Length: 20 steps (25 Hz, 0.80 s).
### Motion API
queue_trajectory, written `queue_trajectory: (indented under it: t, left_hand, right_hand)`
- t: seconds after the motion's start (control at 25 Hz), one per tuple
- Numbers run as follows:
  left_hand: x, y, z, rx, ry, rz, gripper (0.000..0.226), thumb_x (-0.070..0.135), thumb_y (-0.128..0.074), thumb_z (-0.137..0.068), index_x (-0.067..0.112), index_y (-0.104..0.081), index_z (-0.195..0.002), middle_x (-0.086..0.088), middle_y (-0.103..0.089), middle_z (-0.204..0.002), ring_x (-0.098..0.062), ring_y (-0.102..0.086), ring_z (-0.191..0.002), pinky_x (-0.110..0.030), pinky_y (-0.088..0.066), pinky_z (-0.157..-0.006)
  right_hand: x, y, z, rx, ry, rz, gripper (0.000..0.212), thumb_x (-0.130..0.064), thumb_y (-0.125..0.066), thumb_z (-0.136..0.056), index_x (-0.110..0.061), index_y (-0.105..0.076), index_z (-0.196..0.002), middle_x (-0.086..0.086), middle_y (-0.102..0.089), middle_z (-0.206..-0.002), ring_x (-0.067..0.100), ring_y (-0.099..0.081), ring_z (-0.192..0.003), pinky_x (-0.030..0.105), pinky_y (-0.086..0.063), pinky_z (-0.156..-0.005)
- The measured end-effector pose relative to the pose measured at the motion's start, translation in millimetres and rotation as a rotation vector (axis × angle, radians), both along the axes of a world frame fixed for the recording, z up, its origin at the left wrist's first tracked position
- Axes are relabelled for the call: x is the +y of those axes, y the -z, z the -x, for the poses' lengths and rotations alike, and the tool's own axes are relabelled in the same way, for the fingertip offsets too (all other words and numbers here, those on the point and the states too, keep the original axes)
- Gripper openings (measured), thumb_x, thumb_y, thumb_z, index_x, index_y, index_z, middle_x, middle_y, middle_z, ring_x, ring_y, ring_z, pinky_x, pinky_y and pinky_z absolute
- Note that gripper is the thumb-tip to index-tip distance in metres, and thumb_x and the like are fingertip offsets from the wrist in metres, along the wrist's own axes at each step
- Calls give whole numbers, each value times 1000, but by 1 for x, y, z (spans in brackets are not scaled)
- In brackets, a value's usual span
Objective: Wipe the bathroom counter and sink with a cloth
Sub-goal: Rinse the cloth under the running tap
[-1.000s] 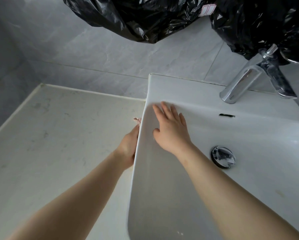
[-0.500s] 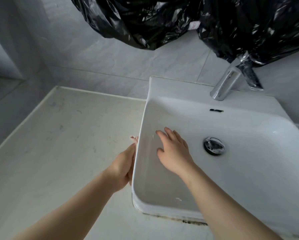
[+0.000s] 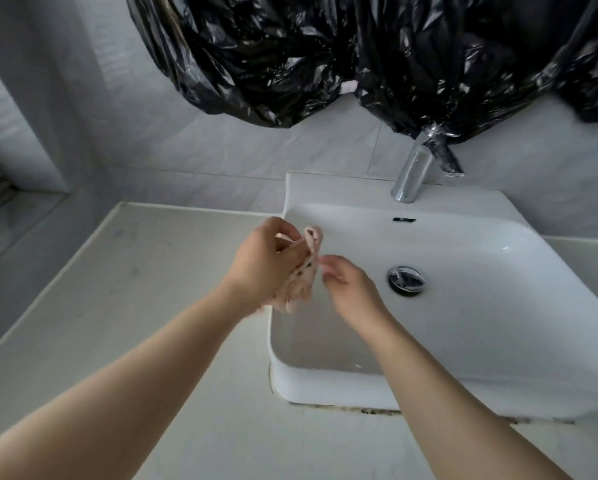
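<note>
Counter (image 3: 134, 306) is showing faint smudges and the sink (image 3: 481, 306) is carrying dark grime along its front seam, so wiping is looking largely undone. Of the hands, the left hand (image 3: 259, 261) is gripping the bunched pink cloth (image 3: 302, 282) above the sink's left rim. The right hand (image 3: 349, 285) is pinching its edge.

Left hand (image 3: 259, 261) gripping pink cloth (image 3: 302, 284), right hand (image 3: 350, 289) pinching it, over sink (image 3: 498, 299)

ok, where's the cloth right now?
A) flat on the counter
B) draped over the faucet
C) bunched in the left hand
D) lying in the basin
C: the pink cloth is bunched in the grip of the left hand, held in the air above the left rim of the sink.
</note>
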<state>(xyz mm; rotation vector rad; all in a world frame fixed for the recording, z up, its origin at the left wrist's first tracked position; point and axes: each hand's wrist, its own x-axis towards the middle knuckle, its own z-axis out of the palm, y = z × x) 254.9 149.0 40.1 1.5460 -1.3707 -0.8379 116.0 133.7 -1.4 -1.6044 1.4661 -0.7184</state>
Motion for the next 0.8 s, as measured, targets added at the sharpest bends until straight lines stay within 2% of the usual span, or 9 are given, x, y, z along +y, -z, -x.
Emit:
queue_trajectory:
  t: [0.12,0.2,0.24,0.36,0.44,0.52,0.6,0.68,0.8]
  left_hand:
    - [-17,-14,38,26,120,-30,13,19,-59,-86,19,-54,-74,2,-59,-67,-15,-55,-60,-23,-45,-61]
    - [-30,-17,68,127,148,-103,13,19,-57,-89,16,-56,-76,-5,-61,-72,-22,-58,-65,-30,-48,-66]
    - [-37,-18,83,163,143,-143,13,19,-56,-90,14,-56,-77,-9,-62,-75,-24,-59,-67,-32,-48,-68]
    - [-53,-22,127,394,159,-250,16,23,-58,-90,8,-57,-85,-16,-64,-81,-27,-62,-72,-34,-50,-73]
    - [-60,-23,149,484,213,-281,37,36,-68,-81,4,-58,-98,-17,-69,-89,-29,-68,-80,-35,-55,-75]
    - [-66,-19,160,391,284,-287,48,35,-77,-72,7,-58,-107,-15,-70,-97,-26,-69,-87,-35,-55,-78]
    - [-71,-17,167,257,291,-259,28,20,-75,-77,11,-65,-102,-12,-71,-97,-24,-69,-88,-35,-55,-82]
    - [-81,-18,170,159,139,-219,11,15,-71,-80,15,-69,-90,-7,-71,-89,-20,-67,-83,-33,-54,-81]
    - [-99,-18,170,192,-55,-276,11,15,-69,-82,11,-67,-91,-8,-68,-91,-22,-64,-86,-36,-53,-83]
  right_hand:
    - [-1,-28,33,-282,78,-59,27,-18,-44,-94,-35,-61,-105,-5,-69,-97,10,-67,-82,29,-46,-81]
    - [-4,-43,64,-356,74,-81,25,-12,-46,-92,-33,-61,-92,-7,-68,-76,6,-64,-60,27,-47,-72]
    - [-8,-48,80,-376,76,-92,25,-10,-48,-91,-30,-62,-90,-5,-67,-71,8,-62,-56,27,-48,-69]
    - [-24,-52,126,-434,107,-102,19,-5,-51,-90,-18,-65,-94,3,-67,-70,16,-63,-59,33,-54,-69]
    - [-39,-53,155,-429,156,-81,16,-4,-53,-90,-14,-65,-93,6,-67,-72,19,-65,-62,36,-56,-71]
    - [-52,-54,175,-397,161,-75,14,-5,-54,-90,-13,-65,-92,6,-66,-73,18,-64,-62,32,-56,-68]
    - [-63,-55,186,-340,135,-100,10,-8,-56,-90,-12,-65,-93,6,-64,-74,18,-59,-59,29,-52,-67]
    - [-77,-55,191,-299,140,-83,12,-9,-54,-90,-17,-64,-89,4,-62,-76,16,-55,-58,30,-49,-67]
    - [-104,-66,193,-204,172,133,17,-12,-52,-89,-26,-62,-86,-1,-63,-86,18,-60,-76,32,-48,-77]
